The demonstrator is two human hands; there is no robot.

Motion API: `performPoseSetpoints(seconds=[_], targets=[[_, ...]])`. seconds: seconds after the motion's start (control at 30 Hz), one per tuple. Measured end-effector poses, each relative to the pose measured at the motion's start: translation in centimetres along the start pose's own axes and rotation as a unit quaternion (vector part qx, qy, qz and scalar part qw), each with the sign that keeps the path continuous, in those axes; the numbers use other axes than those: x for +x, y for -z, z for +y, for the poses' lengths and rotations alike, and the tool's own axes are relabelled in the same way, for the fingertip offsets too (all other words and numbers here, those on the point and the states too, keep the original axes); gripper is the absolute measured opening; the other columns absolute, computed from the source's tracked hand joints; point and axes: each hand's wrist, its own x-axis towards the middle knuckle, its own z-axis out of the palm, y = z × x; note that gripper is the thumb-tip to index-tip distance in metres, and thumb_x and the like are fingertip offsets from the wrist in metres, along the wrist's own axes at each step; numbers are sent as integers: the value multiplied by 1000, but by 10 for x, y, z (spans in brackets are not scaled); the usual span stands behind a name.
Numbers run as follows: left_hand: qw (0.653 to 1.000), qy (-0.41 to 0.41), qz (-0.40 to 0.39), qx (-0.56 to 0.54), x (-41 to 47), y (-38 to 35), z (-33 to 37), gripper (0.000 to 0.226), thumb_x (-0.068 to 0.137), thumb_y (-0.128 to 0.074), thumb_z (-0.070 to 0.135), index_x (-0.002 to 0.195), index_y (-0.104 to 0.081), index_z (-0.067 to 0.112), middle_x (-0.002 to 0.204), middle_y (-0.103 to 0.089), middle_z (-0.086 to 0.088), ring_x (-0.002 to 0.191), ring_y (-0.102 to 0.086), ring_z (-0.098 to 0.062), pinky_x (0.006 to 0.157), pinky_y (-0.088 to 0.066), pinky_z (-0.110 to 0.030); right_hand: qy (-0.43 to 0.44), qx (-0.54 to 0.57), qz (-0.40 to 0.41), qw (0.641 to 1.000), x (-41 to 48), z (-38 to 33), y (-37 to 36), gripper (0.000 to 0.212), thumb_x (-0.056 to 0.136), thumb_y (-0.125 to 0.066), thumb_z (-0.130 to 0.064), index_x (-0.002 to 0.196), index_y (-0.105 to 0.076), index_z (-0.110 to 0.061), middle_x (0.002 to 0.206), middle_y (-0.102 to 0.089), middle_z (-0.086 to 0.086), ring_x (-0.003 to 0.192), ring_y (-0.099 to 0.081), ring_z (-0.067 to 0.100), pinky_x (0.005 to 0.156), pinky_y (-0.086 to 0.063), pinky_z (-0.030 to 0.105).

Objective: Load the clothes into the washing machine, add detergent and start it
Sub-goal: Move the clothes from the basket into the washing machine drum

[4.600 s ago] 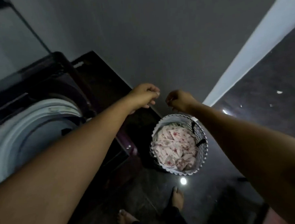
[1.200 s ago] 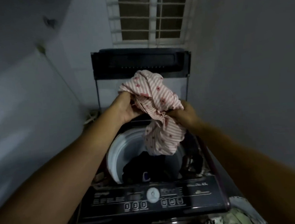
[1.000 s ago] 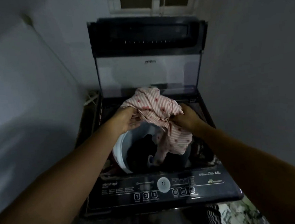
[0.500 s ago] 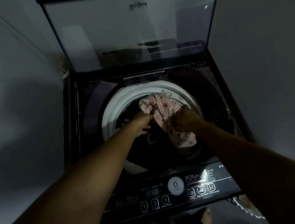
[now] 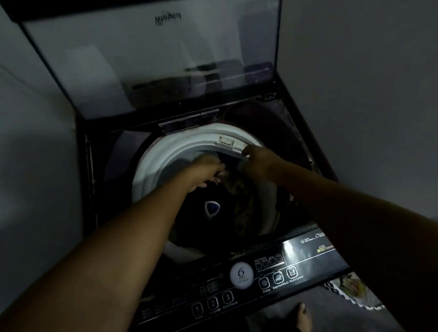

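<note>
Head view, close above washing machine (image 5: 184, 145).

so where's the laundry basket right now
Head view, lower right: the laundry basket sits on the floor just past the control panel's right end, partly hidden by the right forearm.

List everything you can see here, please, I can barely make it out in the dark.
washing machine: one, black, top-loading, centre.
lid: one, clear glass in a dark frame, standing open at the back.
drum rim: one, white, round the opening.
clothes: a dark heap, number unclear, down inside the rim.
control panel: one, black with white markings, front edge.
laundry basket: one, white-and-dark weave, lower right corner, mostly cut off.
foot: one, bare, bottom edge below the panel.
left hand: one, over the opening.
right hand: one, beside it; grip unclear.
</note>
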Motion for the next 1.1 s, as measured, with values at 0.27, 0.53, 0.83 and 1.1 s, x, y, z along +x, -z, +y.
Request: performPoseSetpoints(seconds=[0.27, 0.53, 0.83, 1.1], targets=[[995, -83, 61, 3, -52, 1, 89, 16, 94, -61, 33, 108, -67, 29, 115, -68, -3, 99, -66, -19, 71, -49, -27, 70, 41, 35, 996, -37, 2, 87, 24, 89, -62, -11, 111, -64, -1, 103, -64, 16, 86, -54, 22, 67, -42, 29], [975, -185, 88, 87, -100, -104, 194, 22, 96, -57, 31, 116, -64, 26, 111, -67, 3, 101, -67, -19, 78, -46, -31, 43, 80, 98, 991, -107, 101, 174, 23, 92, -60, -14, 115, -62, -9, 108, -65, 20, 97, -67, 39, 80, -60, 50], [969, -191, -16, 154, -64, -303, 235, 23, 97, -58, 34, 119, -63, 28, 117, -66, 4, 104, -67, -17, 80, -50, -32, -69, 158, 97, 980, -162, 302, 190, 35, 94, -57, -19, 128, -55, -15, 115, -61, 15, 100, -66, 34, 82, -60, 46], [975, -115, -93, 166, 19, -441, 157, 25, 98, -58, 27, 122, -62, 20, 114, -66, -2, 97, -65, -16, 70, -46, -27, -148, 185, 74, 969, -153, 462, 105, 31, 84, -61, -18, 114, -67, -15, 110, -67, 13, 98, -67, 33, 84, -57, 44]])
